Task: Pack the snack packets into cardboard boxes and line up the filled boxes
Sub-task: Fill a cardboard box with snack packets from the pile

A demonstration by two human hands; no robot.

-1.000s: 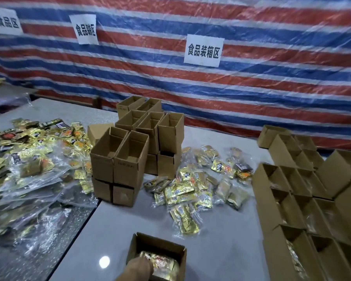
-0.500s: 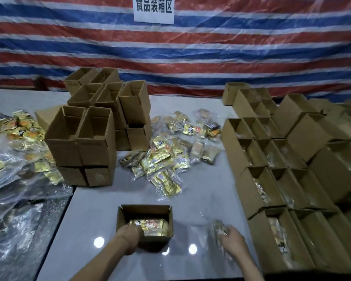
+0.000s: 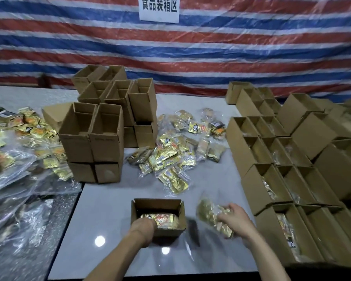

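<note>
So the open box (image 3: 166,233) sits at about 6 o'clock on the grey table (image 3: 109,209), with a gold and orange packet (image 3: 160,218) already lying flat inside. The left hand (image 3: 143,227) hasn't budged from the box's 7 o'clock corner; its fingers dip inside and I honestly can't tell if they're gripping the wall or pressing the contents. What changed: half a second back the right hand (image 3: 234,219) was low on the table at 4 o'clock, now it's up at the box's 3 o'clock, fingers curled round a blurry bundle of gold packets (image 3: 208,212). I'd guess that load drops in next, and then this box joins the filled rows (image 3: 257,191) at 3 o'clock. Loose pile (image 3: 170,157) at 12, empty boxes (image 3: 107,147) at 10
</note>
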